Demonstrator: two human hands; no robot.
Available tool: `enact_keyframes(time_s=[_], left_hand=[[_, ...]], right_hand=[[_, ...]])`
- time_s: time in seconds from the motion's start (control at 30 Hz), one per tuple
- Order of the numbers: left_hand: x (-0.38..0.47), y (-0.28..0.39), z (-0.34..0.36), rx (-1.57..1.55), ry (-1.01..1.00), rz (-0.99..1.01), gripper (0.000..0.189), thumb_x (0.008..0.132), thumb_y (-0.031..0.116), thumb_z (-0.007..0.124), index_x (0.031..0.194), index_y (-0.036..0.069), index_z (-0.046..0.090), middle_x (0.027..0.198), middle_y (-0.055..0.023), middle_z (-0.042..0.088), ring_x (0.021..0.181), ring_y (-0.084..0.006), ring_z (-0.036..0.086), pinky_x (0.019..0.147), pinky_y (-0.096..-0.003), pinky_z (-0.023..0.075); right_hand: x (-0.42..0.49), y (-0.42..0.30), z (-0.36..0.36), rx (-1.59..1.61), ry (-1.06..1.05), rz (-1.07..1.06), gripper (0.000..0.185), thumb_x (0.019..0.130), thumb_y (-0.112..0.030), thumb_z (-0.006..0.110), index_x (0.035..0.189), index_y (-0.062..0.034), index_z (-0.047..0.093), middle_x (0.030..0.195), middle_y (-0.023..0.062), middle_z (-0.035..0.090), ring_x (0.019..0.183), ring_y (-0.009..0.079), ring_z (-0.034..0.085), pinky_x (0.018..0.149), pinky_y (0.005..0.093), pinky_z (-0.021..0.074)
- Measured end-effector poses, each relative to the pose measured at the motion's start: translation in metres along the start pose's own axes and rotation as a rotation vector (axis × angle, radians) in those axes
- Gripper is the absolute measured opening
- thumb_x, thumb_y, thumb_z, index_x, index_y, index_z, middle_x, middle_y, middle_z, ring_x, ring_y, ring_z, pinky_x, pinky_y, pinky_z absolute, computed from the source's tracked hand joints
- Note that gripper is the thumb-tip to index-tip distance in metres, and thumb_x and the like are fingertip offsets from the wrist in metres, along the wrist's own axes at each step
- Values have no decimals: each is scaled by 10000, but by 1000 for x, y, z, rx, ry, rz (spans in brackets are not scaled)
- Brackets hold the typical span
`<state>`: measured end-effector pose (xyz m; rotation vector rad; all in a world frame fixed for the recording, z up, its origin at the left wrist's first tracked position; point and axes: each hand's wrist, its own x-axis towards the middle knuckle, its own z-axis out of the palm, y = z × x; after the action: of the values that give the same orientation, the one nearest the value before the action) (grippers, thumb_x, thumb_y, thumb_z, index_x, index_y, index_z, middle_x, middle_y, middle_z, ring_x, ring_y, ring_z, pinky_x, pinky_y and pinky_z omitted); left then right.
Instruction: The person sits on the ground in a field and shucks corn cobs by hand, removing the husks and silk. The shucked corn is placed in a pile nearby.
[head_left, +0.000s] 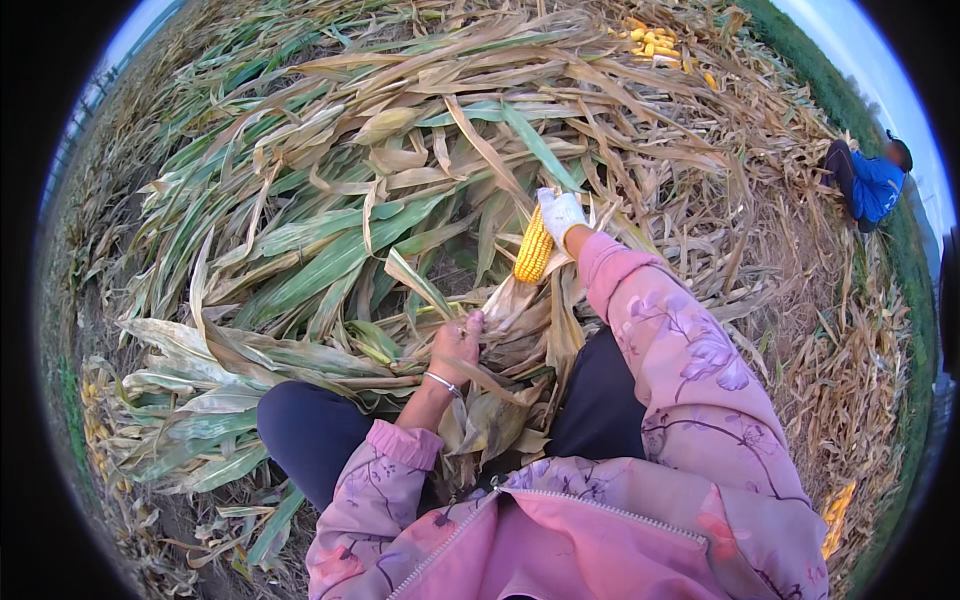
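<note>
A bare yellow ear of corn slants in front of me, its kernels fully exposed. Around its upper end closes my right hand, in a white knit glove. My left hand, ungloved and with a bangle at the wrist, grips pale corn husk just below the ear's lower end. Whether the husk is still joined to the ear I cannot tell. Dry husks and leaves hang between my knees, and an ear in its husk seems to lie there.
Cut corn stalks with green and dry leaves cover the ground ahead and to the left. Husked ears form a pile at the far right; more corn lies at lower right. A person in blue sits off to the right.
</note>
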<state>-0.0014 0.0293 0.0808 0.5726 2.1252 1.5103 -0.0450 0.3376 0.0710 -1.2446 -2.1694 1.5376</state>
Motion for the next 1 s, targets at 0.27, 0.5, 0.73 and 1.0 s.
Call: enact_keyframes(time_s=[0.27, 0.5, 0.73, 1.0], left_hand=[[29, -17, -19, -54, 247, -190, 341, 980, 278, 654, 989, -61, 687, 819, -126, 672, 765, -177, 583, 725, -354, 488], [51, 63, -77, 183, 336, 539, 684, 893, 198, 745, 1438, -62, 425, 1427, -260, 490, 1343, -312, 479, 1129, -389, 356], [51, 83, -52, -442, -94, 152, 683, 816, 107, 821, 1372, -57, 460, 1244, -101, 622, 1075, -155, 636, 936, -305, 516], [48, 73, -44, -530, -81, 19, 533, 844, 118, 806, 1290, -46, 565, 1185, -84, 675, 1035, -136, 645, 936, -295, 501]], right_hand=[[-22, -49, 31, 437, -44, -133, 500, 905, -381, 661, 1087, 83, 620, 1027, 221, 684, 873, 299, 667, 772, 411, 513], [-113, -143, 7, 1111, -307, -43, 272, 995, -268, 604, 1108, -22, 629, 942, 64, 646, 840, 191, 625, 785, 367, 517], [-150, -129, 30, 1146, -212, -107, 200, 990, -224, 611, 1073, -43, 624, 930, 55, 641, 852, 175, 631, 771, 341, 524], [-159, -116, 48, 1148, -375, 105, 198, 941, -195, 683, 1072, -69, 604, 839, 52, 641, 674, 198, 645, 593, 340, 548]])
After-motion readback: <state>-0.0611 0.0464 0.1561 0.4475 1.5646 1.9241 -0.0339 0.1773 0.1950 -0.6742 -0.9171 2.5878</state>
